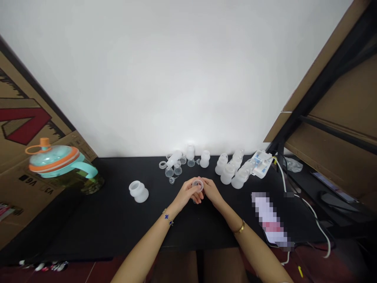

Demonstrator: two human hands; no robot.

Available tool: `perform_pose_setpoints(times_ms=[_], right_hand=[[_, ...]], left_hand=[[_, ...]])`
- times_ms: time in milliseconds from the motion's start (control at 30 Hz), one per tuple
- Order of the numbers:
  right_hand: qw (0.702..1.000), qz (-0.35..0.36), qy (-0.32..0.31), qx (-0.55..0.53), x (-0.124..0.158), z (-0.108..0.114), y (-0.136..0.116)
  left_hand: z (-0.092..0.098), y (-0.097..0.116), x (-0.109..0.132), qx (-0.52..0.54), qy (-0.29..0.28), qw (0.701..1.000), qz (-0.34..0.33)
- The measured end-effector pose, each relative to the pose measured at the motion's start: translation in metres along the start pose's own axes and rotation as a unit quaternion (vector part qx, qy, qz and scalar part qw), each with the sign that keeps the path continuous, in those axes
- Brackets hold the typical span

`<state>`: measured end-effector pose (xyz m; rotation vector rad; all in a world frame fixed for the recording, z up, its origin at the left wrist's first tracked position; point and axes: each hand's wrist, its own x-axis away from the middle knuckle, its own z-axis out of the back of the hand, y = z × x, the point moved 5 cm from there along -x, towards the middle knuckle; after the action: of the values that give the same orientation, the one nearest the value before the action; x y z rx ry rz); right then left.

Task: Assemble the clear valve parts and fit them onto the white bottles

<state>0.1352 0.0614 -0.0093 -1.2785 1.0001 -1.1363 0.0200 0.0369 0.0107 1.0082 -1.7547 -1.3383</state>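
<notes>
Near the front middle of the black table, my left hand (pixel 187 192) and my right hand (pixel 211 191) meet around a small clear ring-shaped part (pixel 198 184). Fingers of both hands are closed on it, with its round opening facing up. Part of it is hidden by the fingers. A white open-necked bottle (pixel 139 192) stands to the left of my left hand. Beyond my hands lie several clear caps and rings (pixel 169 171), with a white bottle (pixel 205 158) beside them. Several white bottles with clear tops (pixel 227 173) are grouped to the right.
A large jug (pixel 64 165) with a teal and orange lid stands at the left by cardboard boxes (pixel 26 188). At the right are a phone (pixel 271 220), a white power strip (pixel 262 164) and cables. A white wall rises behind the table.
</notes>
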Motion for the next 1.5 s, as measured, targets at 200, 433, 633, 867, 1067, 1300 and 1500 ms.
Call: perform_pose_setpoints(times_ms=[200, 433, 633, 867, 1067, 1300, 1500], right_hand=[[1.0, -0.002, -0.015, 0.003, 0.0, -0.004, -0.002], [1.0, -0.007, -0.015, 0.008, 0.004, -0.005, -0.006], [1.0, 0.001, -0.019, 0.009, 0.0, -0.004, -0.002], [1.0, 0.006, -0.005, 0.029, -0.006, -0.002, 0.007], [0.999, 0.01, 0.004, 0.031, -0.004, 0.001, 0.003], [1.0, 0.008, -0.002, 0.016, -0.006, -0.001, 0.005], [1.0, 0.01, 0.006, 0.009, -0.007, 0.002, 0.007]], left_hand=[[0.0, 0.001, 0.0, -0.022, -0.002, 0.999, -0.027], [0.0, 0.002, -0.001, -0.026, -0.008, 0.999, -0.026], [-0.001, 0.002, -0.001, -0.027, 0.006, 0.999, -0.018], [0.0, 0.006, -0.001, -0.028, 0.026, 0.999, -0.036], [0.001, 0.0, -0.002, 0.001, -0.008, 1.0, -0.009], [-0.001, 0.002, -0.003, -0.017, 0.008, 0.999, -0.027], [0.001, 0.003, -0.003, -0.006, 0.009, 0.999, -0.031]])
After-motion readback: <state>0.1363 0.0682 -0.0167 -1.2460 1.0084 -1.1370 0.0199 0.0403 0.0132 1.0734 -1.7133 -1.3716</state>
